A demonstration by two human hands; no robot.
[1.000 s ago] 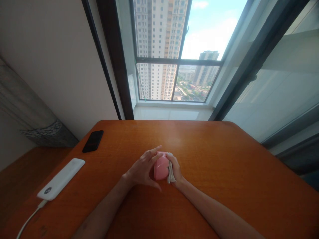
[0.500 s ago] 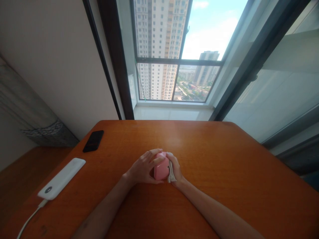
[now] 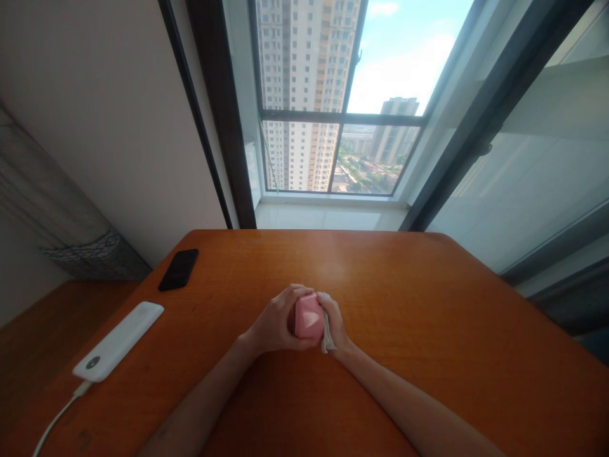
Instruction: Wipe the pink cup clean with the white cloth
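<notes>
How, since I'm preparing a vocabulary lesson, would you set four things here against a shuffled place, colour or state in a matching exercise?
1. Pink object
2. Cloth
3. Phone
4. White device

A. Joined to a cable
B. In the left hand's grip
C. Black, near the table's far left corner
D. Pale, in the right hand

Pairs: 1-B, 2-D, 3-C, 4-A.

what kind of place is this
Probably a room high up in an apartment building: the window looks down past a tower block, a curtain hangs at the left, and a brown table stands nearby.
</notes>
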